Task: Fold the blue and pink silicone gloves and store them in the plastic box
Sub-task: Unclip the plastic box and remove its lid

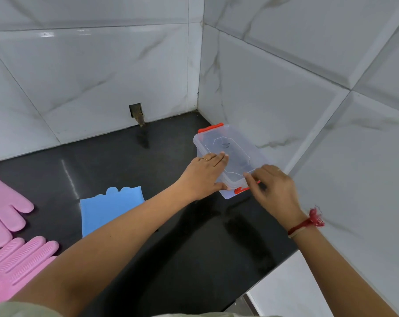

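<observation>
The box (227,193), which I judge light, stiff and slick, sits by the counter's (102,161) back right corner and is best held by its sides. My left hand (203,173) presses flat on the lid (236,152), fingers together. My right hand (275,186) curls at the near clip (240,190), and I cannot tell whether it is pinching it. The blue glove (109,209) and pink gloves (6,207) lie toward the left edge.

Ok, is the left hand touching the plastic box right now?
Touching. Head view: the left hand lays straight fingers flat on the lid of the plastic box, thumb against its near corner.
</observation>
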Available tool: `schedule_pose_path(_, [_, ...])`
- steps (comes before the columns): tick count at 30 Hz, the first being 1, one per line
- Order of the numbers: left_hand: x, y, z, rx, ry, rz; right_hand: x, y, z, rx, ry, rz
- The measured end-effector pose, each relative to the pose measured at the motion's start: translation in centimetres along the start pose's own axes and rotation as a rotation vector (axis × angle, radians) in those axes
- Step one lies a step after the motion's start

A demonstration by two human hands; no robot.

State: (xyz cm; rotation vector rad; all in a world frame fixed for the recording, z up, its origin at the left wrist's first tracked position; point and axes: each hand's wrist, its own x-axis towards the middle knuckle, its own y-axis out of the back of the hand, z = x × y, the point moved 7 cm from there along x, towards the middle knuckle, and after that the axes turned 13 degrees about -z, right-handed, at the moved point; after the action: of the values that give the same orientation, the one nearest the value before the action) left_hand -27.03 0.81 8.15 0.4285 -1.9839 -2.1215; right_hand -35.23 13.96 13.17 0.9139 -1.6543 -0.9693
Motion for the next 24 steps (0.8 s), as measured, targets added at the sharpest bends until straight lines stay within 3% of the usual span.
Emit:
schedule_pose_path(2, [0.0,-0.2,-0.1,-0.006,-0.004,-0.005,2.5,-0.4,-0.3,0.082,-0.061,-0.025])
schedule_pose_path(4, [0.1,-0.4,-0.1,-0.009,-0.019,-0.009,4.8,-2.1,-0.3,0.149,-0.137,-0.167])
schedule_pose_path(8, [0.1,-0.7,-0.4,-0.024,-0.046,-0.004,7.3,-4.6,-0.4,0.199,-0.133,-0.358])
schedule_pose_path(11, [-0.2,-0.9,-0.8,-0.210,-0.122,0.009,7.1,-6.1,0.2,0.214,-0.164,-0.447])
schedule_pose_path(13, [-0.5,-0.4,-1.8,-0.357,-0.188,0.050,6.9,-6.4,0.5,0.102,-0.152,-0.443])
schedule_pose_path(16, [-0.8,1.4,-5.0,-0.615,-0.145,0.283,7.0,-6.6,0.5,0.023,-0.135,-0.421])
schedule_pose_path(18, [-0.2,2.5,-8.0,-0.809,0.018,0.460,7.0,-6.7,0.6,0.027,-0.143,-0.415])
schedule_pose_path(19, [0.6,2.7,-9.1,-0.837,0.112,0.468,6.9,-6.8,0.6,0.027,-0.144,-0.418])
schedule_pose_path(22, [4.3,2.2,-10.9,-0.780,0.314,0.197,6.9,-6.9,0.7,0.025,-0.152,-0.437])
schedule_pose_path(24, [6.4,1.8,-11.2,-0.758,0.341,0.033,6.9,-7.0,0.6,0.020,-0.152,-0.443])
